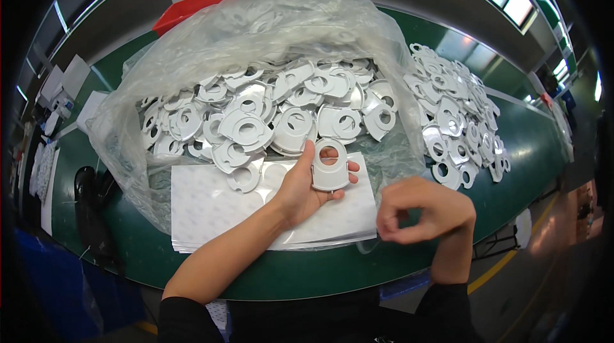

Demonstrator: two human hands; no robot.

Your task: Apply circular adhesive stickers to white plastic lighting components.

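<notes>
Head view: at frame centre, your left fingers (pixel 353 178) grip the plate (pixel 330 180) by its side edges, the best hold since it looks light, stiff and slick, while your right fingers (pixel 398 197) curl closed at lower right, seemingly empty.

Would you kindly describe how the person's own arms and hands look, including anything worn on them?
The left sleeve and right sleeve are plain black, leaving the left forearm and right forearm bare. The left hand and right hand are ungloved. No watch or bracelet shows at either wrist, and no markings are visible.
</notes>
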